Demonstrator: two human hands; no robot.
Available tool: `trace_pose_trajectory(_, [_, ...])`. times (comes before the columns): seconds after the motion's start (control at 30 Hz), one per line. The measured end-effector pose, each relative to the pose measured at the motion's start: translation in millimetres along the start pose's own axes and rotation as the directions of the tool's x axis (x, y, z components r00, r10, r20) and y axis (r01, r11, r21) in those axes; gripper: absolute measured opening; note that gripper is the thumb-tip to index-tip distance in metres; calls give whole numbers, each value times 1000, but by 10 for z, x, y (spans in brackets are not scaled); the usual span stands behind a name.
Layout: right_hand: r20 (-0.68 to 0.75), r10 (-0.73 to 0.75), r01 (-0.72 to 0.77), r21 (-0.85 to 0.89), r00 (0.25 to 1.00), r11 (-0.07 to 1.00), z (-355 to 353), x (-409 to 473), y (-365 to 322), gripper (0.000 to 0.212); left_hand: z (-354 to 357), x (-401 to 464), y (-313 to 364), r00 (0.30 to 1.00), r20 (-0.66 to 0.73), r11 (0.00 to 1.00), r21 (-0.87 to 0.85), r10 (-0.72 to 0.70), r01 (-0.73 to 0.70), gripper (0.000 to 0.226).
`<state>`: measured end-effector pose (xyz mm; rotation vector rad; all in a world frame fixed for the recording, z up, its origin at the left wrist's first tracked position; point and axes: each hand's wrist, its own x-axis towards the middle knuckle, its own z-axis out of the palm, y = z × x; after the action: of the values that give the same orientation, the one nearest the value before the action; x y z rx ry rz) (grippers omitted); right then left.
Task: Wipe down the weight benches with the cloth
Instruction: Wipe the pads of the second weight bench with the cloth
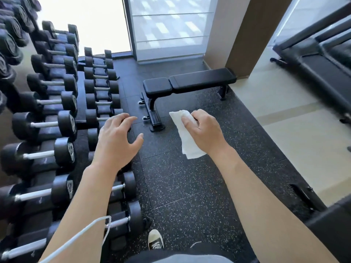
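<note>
A: What's on the far left?

B: A rack (80, 95) of black dumbbells (44, 123) in rows, running from the near corner up toward the bright window (83, 21). A white cable (83, 232) crosses the left forearm low in the view.

A: And the left hand?

B: The left hand (115, 141) hangs in the air over the rack's edge, palm down, fingers (123, 118) spread wide and a little bent, holding nothing.

A: What lies in the middle?

B: Dark speckled floor (180, 183), with one shoe (155, 240) at the bottom edge. Farther off stands the black bench (190, 82), flat, lying crosswise near the glass door (171, 27).

A: Where is the cloth?

B: The white cloth (187, 137) is in the right hand (204, 130), fingers curled round it, its loose end hanging below the palm. It is well short of the bench, not touching it.

A: And to the right?

B: A pillar (245, 35), pale floor, and a treadmill (319, 69), blurred.
</note>
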<state>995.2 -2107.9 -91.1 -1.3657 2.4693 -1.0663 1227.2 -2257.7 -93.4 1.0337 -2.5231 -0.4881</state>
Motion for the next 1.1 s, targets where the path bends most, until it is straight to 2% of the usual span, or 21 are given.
trace_pose_trajectory(0.4, [-44, 7, -10, -60, 999, 998, 137, 1038, 71, 42, 145, 1200, -260, 999, 29, 999, 50, 14, -16, 74])
trace_pose_trajectory(1.1, [17, -19, 19, 17, 1000, 1000, 71, 4026, 1521, 42, 1065, 3967, 295, 997, -4, 996, 43, -72, 72, 64])
